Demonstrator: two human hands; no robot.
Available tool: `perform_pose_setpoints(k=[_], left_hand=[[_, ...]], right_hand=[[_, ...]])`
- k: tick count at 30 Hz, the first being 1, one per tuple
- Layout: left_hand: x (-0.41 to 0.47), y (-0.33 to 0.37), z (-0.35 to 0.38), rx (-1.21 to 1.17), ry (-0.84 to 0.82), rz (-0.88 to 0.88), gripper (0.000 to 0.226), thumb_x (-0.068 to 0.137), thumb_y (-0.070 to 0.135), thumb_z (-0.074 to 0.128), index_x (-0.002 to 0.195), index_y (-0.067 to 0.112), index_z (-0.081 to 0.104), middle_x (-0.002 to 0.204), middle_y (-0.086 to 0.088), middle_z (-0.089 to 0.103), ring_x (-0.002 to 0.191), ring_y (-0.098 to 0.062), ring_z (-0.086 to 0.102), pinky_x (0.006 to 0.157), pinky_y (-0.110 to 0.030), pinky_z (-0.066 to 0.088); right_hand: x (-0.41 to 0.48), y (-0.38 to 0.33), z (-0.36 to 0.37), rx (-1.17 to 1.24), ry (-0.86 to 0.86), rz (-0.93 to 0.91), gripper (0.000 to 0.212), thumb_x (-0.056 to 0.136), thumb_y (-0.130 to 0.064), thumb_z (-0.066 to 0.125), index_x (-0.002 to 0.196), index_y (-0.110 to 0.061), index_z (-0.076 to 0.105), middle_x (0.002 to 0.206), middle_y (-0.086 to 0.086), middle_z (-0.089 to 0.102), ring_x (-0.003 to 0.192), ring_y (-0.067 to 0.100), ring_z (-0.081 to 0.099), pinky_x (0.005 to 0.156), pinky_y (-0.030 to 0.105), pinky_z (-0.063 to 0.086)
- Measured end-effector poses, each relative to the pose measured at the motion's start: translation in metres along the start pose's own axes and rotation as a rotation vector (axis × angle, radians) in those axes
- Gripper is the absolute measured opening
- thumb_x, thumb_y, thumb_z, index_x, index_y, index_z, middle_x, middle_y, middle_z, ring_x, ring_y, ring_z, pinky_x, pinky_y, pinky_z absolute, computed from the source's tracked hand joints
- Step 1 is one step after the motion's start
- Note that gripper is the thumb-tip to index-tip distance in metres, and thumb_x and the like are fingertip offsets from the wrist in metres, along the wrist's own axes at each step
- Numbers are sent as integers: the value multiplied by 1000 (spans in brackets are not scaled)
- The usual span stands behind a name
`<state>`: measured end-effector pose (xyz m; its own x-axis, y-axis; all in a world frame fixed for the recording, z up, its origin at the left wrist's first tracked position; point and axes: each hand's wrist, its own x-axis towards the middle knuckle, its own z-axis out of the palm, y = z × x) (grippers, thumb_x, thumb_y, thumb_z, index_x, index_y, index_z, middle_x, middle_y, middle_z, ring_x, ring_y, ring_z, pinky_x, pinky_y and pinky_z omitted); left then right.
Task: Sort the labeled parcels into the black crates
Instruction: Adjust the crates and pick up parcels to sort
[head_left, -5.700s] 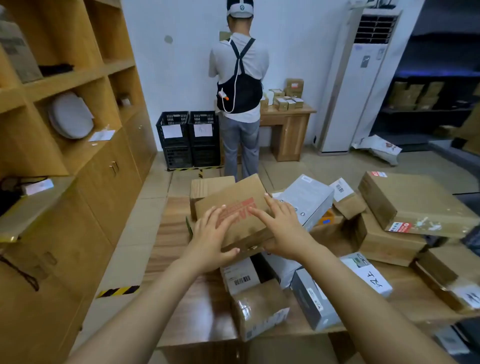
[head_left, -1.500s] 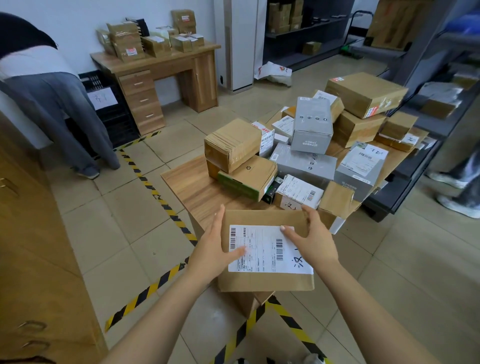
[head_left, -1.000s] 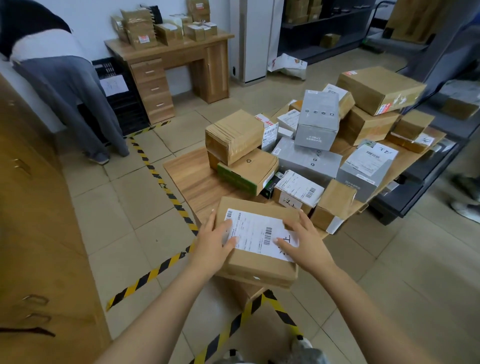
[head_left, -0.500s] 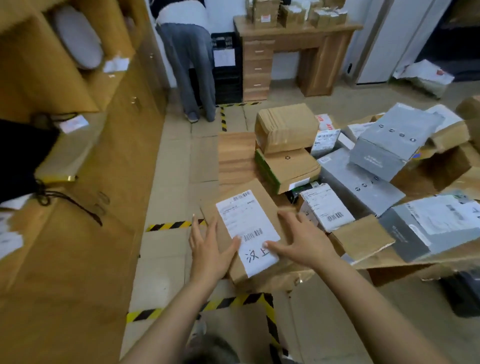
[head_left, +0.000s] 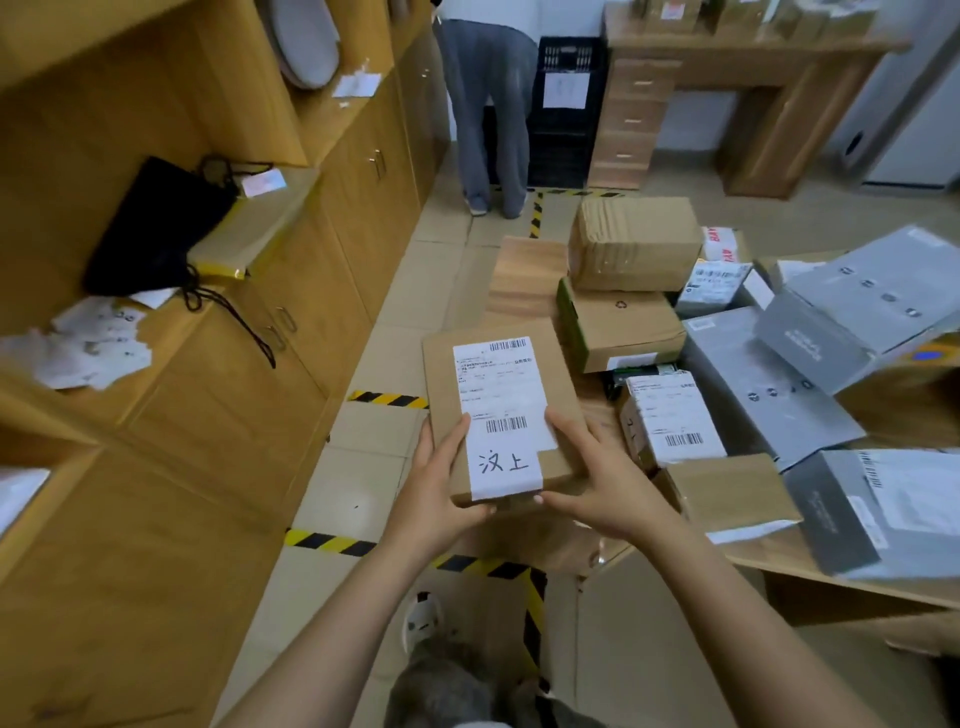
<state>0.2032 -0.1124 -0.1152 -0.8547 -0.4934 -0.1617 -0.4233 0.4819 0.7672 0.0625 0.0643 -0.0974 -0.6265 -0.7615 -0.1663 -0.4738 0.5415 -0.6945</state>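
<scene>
Head view: left hand (head_left: 436, 493), right hand (head_left: 602, 483) grip labeled cardboard parcel (head_left: 498, 384) between them; carry step. Next likely: reach black crates (head_left: 566, 145) well ahead, pick matching one.

The flat brown cardboard parcel (head_left: 498, 410) sits between the left hand (head_left: 436, 499), which grips its near left corner, and the right hand (head_left: 608, 483), which grips its near right edge, over the left edge of the light wooden table (head_left: 524, 270). To its right on the table, a tape-wrapped cardboard box (head_left: 634, 244) lies on top of a green-edged cardboard box (head_left: 623, 327). Far ahead, the stacked black plastic crates (head_left: 569, 104) stand just left of a wooden drawer desk (head_left: 634, 119), with a person in grey trousers (head_left: 488, 104) before their left part. A black drawstring bag (head_left: 156, 228) rests on a ledge of the yellow wooden cabinet wall (head_left: 260, 312) at left.
</scene>
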Motion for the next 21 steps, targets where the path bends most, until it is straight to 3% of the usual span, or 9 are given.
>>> perform_pose_setpoints(k=[2, 5, 7, 10, 12, 14, 16, 19, 21], left_hand=[[-1, 13, -6, 36, 45, 81, 104, 71, 34, 84, 149, 50, 16, 162, 12, -5, 147, -14, 19, 107, -33, 37], [2, 46, -19, 68, 100, 212, 100, 74, 31, 82, 147, 53, 17, 162, 12, -7, 146, -12, 19, 102, -24, 34], [5, 71, -28, 79, 142, 296, 99, 75, 26, 81, 146, 53, 18, 162, 9, -9, 145, -9, 17, 101, -21, 33], [8, 106, -40, 64, 201, 394, 100, 75, 15, 80, 144, 54, 20, 161, 12, -13, 141, 2, 16, 99, -21, 42], [9, 126, -45, 45, 240, 469, 101, 74, 8, 80, 146, 50, 23, 160, 12, -12, 139, 15, 5, 96, -9, 41], [8, 144, -46, 39, 284, 556, 100, 73, 4, 79, 146, 46, 26, 159, 9, -7, 130, 28, -5, 87, 8, 28], [4, 162, -48, 15, 312, 627, 100, 72, 0, 79, 145, 44, 28, 161, 3, -2, 127, 31, -5, 83, 12, 25], [0, 184, -47, -18, 342, 719, 98, 69, -4, 80, 142, 41, 33, 159, -3, 4, 125, 33, -8, 83, 13, 21], [1, 193, -46, -25, 363, 759, 100, 66, -1, 82, 141, 45, 34, 154, 11, 2, 128, 31, -4, 87, 12, 19]], right_hand=[[-3, -2, -10, 31, 103, -38, 90, 75, -30, 80, 143, -45, 24, 150, -6, 27, 131, 7, 32, 103, 26, 36], [-8, -12, -35, 108, 258, -80, 90, 73, -27, 82, 141, -49, 27, 147, -10, 30, 120, -6, 30, 92, 6, 28], [-12, -21, -54, 133, 330, -107, 89, 74, -24, 81, 140, -50, 27, 146, -9, 30, 121, -5, 32, 84, -2, 27], [-19, -38, -82, 121, 448, -145, 92, 73, -19, 80, 143, -48, 27, 150, -5, 26, 132, 3, 31, 87, -4, 24], [-25, -50, -99, 100, 542, -172, 94, 72, -15, 80, 145, -42, 29, 151, 0, 24, 137, 3, 26, 90, -6, 21], [-34, -61, -113, 101, 631, -210, 95, 71, -10, 79, 147, -40, 29, 153, 2, 20, 132, -16, 18, 91, -7, 20], [-45, -72, -124, 107, 699, -239, 97, 71, -7, 77, 146, -44, 27, 154, 0, 15, 127, -28, 8, 96, 2, 27], [-62, -82, -133, 110, 793, -231, 99, 71, -3, 75, 144, -50, 27, 154, -6, 12, 141, 2, 20, 105, 28, 41], [-71, -83, -136, 89, 847, -231, 100, 71, -2, 75, 142, -53, 27, 154, -6, 12, 141, 12, 23, 104, 16, 38]])
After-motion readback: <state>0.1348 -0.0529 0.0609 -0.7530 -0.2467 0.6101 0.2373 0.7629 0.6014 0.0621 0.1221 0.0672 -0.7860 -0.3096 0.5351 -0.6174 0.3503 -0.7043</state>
